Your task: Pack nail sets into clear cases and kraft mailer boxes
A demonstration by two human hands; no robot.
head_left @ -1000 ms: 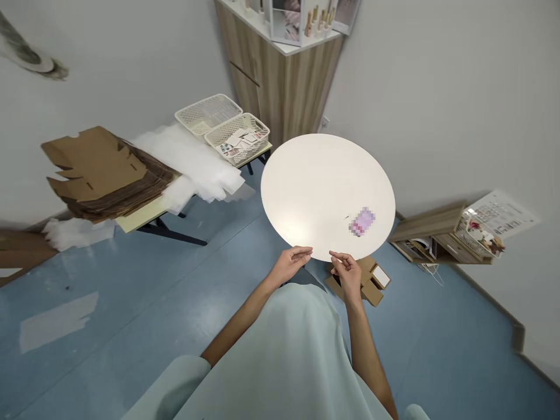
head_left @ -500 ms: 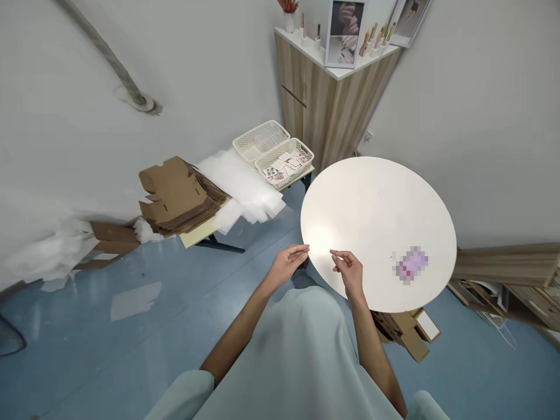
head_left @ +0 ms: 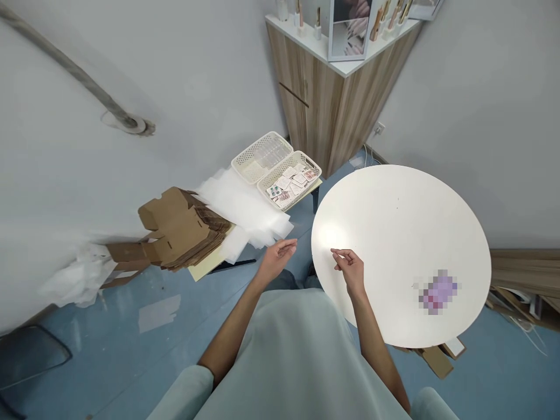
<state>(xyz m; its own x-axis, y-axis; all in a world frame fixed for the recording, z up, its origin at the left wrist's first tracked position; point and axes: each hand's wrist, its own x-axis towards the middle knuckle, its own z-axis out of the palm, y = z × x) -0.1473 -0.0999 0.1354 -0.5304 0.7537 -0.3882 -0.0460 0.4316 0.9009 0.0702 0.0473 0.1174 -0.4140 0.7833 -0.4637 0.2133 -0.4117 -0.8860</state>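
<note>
Glare spots the tabletop (head_left: pixel 389 239) — purple item (head_left: pixel 438 291) pixelated.

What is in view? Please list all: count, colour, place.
round table: 1, white, right
blurred item: 1, purple, round table
side table: 1, yellow, left
baskets: 2, cream, side table
cards: several, whitish, right basket
sheets: pile, white, side table
flat cartons: stack, brown, side table
cabinet: 1, brown, far corner
picture frames: 2, pale, cabinet
bottles: several, white-gold, cabinet
pipe: 1, grey, left wall
crumpled heap: 1, white, far left
floor sheet: 1, whitish, left
cardboard: some, brown, under round table
shelf unit: 1, brown, right edge
garment: 1, pale green, worn
left grip: 1, bare, near sheets
right grip: 1, bare, over round table
</note>
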